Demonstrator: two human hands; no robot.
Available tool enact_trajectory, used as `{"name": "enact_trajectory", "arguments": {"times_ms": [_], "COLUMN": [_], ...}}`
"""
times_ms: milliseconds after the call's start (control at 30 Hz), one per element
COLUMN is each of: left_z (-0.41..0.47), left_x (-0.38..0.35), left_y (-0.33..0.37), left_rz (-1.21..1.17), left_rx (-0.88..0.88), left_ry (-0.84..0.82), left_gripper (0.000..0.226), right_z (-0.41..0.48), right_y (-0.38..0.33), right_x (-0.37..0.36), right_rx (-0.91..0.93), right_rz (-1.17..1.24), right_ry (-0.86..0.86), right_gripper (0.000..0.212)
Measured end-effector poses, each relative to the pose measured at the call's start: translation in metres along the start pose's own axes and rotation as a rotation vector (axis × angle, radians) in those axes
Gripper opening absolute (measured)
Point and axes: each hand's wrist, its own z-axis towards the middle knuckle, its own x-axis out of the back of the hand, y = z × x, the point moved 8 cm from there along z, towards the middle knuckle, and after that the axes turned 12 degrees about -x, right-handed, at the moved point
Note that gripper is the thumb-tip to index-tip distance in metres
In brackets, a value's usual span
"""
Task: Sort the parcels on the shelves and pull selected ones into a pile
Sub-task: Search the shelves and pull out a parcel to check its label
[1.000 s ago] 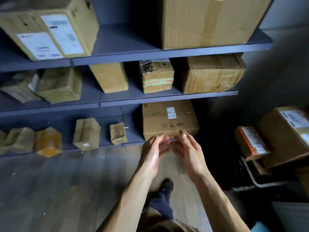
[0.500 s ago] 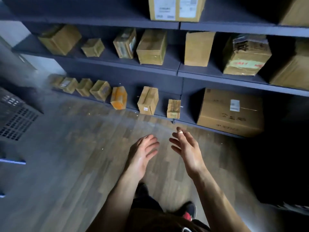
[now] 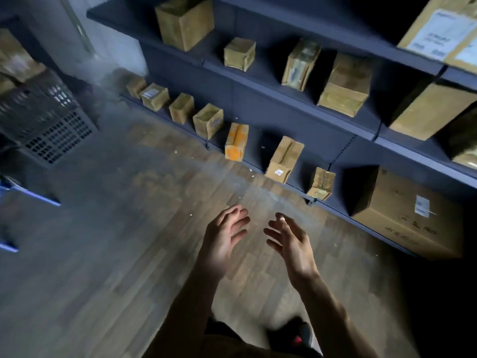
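Observation:
Dark blue shelves (image 3: 296,99) run from upper left to right, loaded with brown cardboard parcels. On the bottom shelf stand several small parcels, among them an orange-taped one (image 3: 236,142), a tall narrow one (image 3: 284,160) and a small one (image 3: 321,183). A large labelled box (image 3: 410,218) sits at the right end. My left hand (image 3: 224,237) and my right hand (image 3: 289,241) hover over the wooden floor, palms facing each other, fingers spread, holding nothing. Both hands are well short of the shelf.
A dark perforated plastic crate (image 3: 49,120) stands at the left. Blue metal bars (image 3: 31,192) show at the left edge. More parcels fill the middle shelf, such as a big one (image 3: 344,86), and a labelled box (image 3: 446,29) sits top right. My shoe (image 3: 296,337) is below.
My hands have come off the large box and drawn back over the floor. The view has swung left along the shelves, bringing the crate into sight.

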Motion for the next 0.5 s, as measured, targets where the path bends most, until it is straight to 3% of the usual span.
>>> {"name": "enact_trajectory", "arguments": {"times_ms": [267, 500], "left_z": [0.095, 0.241], "left_x": [0.079, 0.107], "left_y": [0.076, 0.134], "left_rz": [-0.027, 0.11], "left_rx": [-0.05, -0.054], "left_ry": [-0.011, -0.072], "left_gripper": [0.024, 0.037], "right_z": [0.056, 0.186], "right_y": [-0.056, -0.132], "right_x": [-0.137, -0.235], "right_rx": [0.064, 0.052], "right_rz": [-0.019, 0.112], "right_ry": [-0.047, -0.061], "right_gripper": [0.026, 0.033]}}
